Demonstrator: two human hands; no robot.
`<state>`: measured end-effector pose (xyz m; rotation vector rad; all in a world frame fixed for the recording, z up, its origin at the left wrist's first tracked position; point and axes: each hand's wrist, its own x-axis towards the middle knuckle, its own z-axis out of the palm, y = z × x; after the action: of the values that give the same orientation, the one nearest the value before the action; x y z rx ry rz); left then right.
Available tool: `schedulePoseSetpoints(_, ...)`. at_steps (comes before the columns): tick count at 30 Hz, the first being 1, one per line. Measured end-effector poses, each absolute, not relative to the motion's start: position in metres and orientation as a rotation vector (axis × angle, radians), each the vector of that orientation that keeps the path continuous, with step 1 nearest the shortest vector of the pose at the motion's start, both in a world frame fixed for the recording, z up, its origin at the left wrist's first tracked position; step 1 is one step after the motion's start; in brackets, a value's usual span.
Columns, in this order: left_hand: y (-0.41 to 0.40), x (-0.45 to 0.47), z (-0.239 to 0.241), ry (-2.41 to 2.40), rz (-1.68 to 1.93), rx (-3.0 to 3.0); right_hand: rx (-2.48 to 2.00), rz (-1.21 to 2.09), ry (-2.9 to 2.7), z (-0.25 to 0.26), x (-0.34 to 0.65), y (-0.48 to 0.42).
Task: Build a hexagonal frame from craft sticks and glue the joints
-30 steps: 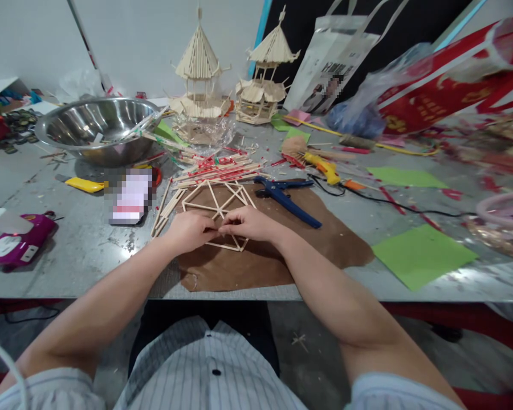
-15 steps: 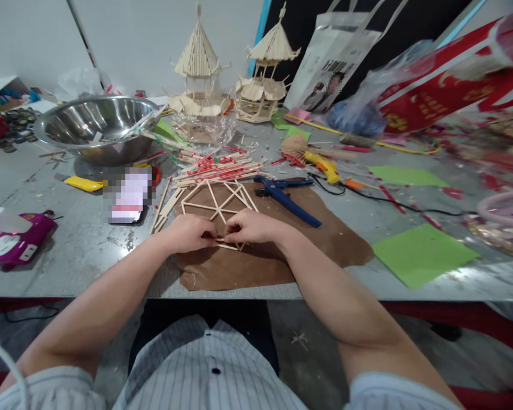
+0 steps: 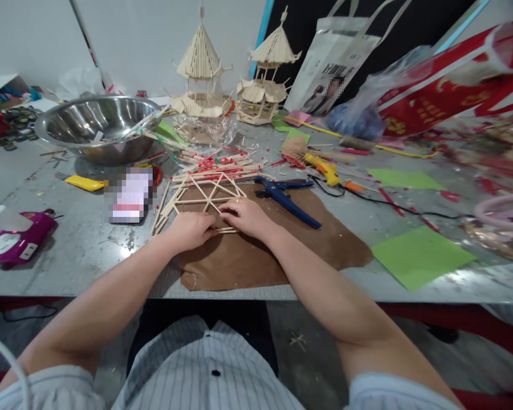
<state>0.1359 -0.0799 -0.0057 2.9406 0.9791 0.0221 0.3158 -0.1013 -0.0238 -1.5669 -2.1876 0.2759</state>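
The left hand (image 3: 190,230) and right hand (image 3: 248,217) are hiding part of the near side of the stick frame (image 3: 208,200), and their fingers (image 3: 211,223) are concealing whether they are gripping it. Left of the fingers, a phone (image 3: 132,196) is showing a screen too pixelated to read. Far to their right, a red bag (image 3: 447,82) is blurring and running past the view's edge, which is also cutting off a pink ring (image 3: 496,224).

Pale wall (image 3: 132,45) behind grey table (image 3: 72,262); grey floor (image 3: 310,378).
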Motion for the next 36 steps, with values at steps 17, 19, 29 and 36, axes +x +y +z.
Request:
schedulePoseSetpoints(17,-0.07,0.132,-0.009,1.079,0.16,3.105,-1.573,0.096,-2.24,-0.02,0.313,-0.105)
schedulePoseSetpoints(19,-0.077,0.133,-0.007,1.038,0.209,3.149,-1.612,0.103,-2.182,-0.02,0.312,-0.106)
schedulePoseSetpoints(29,-0.108,0.128,0.005,0.665,0.949,3.374,-1.348,-0.103,-1.844,-0.001,0.312,-0.129)
schedulePoseSetpoints(36,-0.108,0.124,0.008,0.392,1.251,3.305,-1.062,0.03,-1.758,0.009,0.311,-0.148)
